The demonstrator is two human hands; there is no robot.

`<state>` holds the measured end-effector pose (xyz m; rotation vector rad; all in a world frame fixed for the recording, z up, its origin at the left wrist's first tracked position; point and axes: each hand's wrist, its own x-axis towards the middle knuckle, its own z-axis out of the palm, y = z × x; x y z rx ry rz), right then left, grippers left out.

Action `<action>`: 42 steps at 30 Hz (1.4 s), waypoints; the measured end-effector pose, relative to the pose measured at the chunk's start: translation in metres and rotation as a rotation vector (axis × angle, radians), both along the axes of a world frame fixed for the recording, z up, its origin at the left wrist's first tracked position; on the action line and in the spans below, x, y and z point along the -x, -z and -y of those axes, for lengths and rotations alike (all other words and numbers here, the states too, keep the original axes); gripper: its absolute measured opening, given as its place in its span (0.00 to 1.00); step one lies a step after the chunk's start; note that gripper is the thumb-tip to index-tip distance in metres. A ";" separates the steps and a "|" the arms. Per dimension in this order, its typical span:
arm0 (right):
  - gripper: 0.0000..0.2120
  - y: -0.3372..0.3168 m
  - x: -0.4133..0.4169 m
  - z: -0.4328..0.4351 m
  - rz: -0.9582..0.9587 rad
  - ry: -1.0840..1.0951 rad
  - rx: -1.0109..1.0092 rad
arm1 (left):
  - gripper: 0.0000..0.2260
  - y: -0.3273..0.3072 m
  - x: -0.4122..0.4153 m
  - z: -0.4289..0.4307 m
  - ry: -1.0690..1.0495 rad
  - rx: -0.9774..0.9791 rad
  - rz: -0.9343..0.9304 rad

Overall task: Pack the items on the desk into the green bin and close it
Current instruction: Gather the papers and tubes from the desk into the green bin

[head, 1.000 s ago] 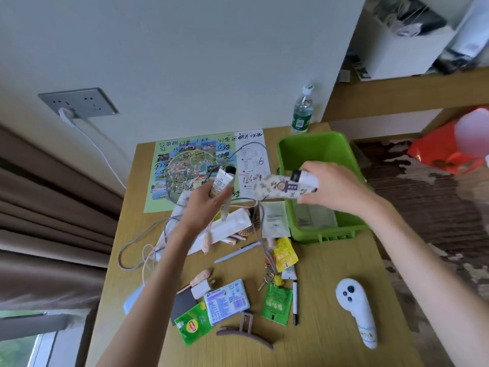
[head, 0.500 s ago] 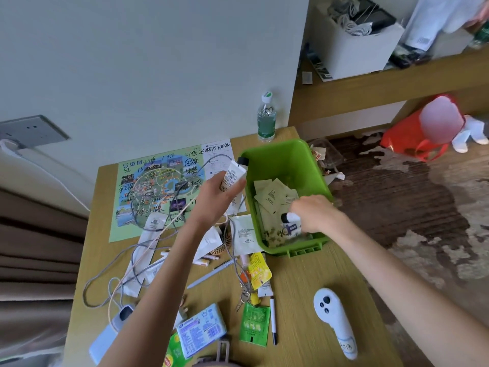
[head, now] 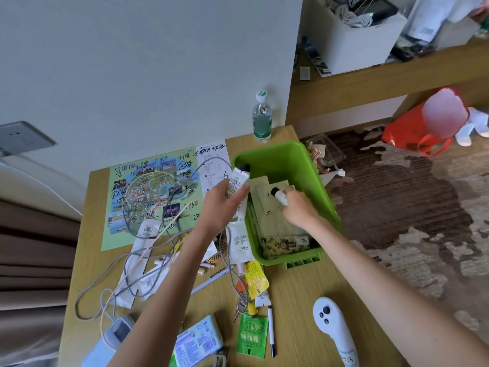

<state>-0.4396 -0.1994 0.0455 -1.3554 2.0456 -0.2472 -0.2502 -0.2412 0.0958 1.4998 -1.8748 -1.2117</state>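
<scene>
The green bin (head: pixel 291 160) stands open at the desk's right edge. Flat sachets (head: pixel 260 193) and a patterned tube (head: pixel 287 245) lie inside it. My right hand (head: pixel 300 209) is inside the bin, over the sachets, and grips a small white tube with a black tip (head: pixel 280 196). My left hand (head: pixel 221 205) holds a white tube with a black cap (head: pixel 236 181) at the bin's left rim. On the desk lie tangled cables (head: pixel 158 250), a white packet (head: pixel 239 242), a yellow sachet (head: pixel 255 279), keys (head: pixel 240 305), a green sachet (head: pixel 251 337), a pen (head: pixel 271 332) and a tissue pack (head: pixel 198 343).
A white controller (head: pixel 333 332) lies at the desk's near right. A water bottle (head: pixel 262 120) stands behind the bin by the wall. A printed map (head: pixel 153 197) lies under the cables. A charger block (head: pixel 116 332) sits at the near left. Carpet and a red bag (head: pixel 412 133) are to the right.
My right hand has left the patterned tube lying at the bin's near end and moved to the bin's middle. My left hand carried its tube right, up to the bin's rim.
</scene>
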 end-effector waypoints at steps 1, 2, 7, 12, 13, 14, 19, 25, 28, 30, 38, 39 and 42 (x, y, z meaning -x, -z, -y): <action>0.24 0.002 -0.002 0.001 0.006 0.034 -0.015 | 0.20 -0.001 0.004 0.000 0.000 -0.023 0.007; 0.25 0.005 -0.005 0.001 0.006 0.056 -0.041 | 0.20 -0.002 0.008 0.000 0.001 -0.042 0.012; 0.29 -0.002 -0.009 -0.003 -0.054 0.047 0.005 | 0.19 -0.007 0.028 -0.004 0.017 -0.049 0.039; 0.18 -0.040 0.020 -0.017 -0.228 0.070 0.547 | 0.18 -0.011 0.062 -0.002 -0.018 -0.039 0.002; 0.17 -0.044 0.028 -0.022 -0.274 0.089 0.613 | 0.17 -0.008 0.071 -0.002 -0.030 -0.063 0.003; 0.17 -0.046 0.036 -0.026 -0.309 0.107 0.641 | 0.16 -0.002 0.081 -0.001 -0.032 -0.086 0.031; 0.24 -0.029 0.050 -0.042 -0.180 0.119 0.518 | 0.16 0.041 0.112 -0.011 0.009 -0.281 0.301; 0.28 -0.015 0.040 -0.051 -0.156 0.058 0.541 | 0.29 0.068 0.117 -0.017 -0.094 -0.306 0.477; 0.29 -0.015 0.040 -0.052 -0.182 0.051 0.530 | 0.30 0.070 0.117 -0.017 -0.082 -0.304 0.524; 0.30 -0.015 0.040 -0.052 -0.192 0.044 0.526 | 0.32 0.069 0.117 -0.016 -0.054 -0.278 0.557; 0.30 -0.015 0.041 -0.054 -0.214 0.031 0.529 | 0.19 0.027 0.104 -0.019 0.103 0.128 0.659; 0.29 -0.015 0.041 -0.054 -0.207 0.033 0.534 | 0.17 0.018 0.098 -0.020 0.093 0.206 0.596; 0.27 -0.017 0.038 -0.056 -0.255 0.046 0.530 | 0.12 -0.001 0.065 -0.020 0.017 0.382 0.380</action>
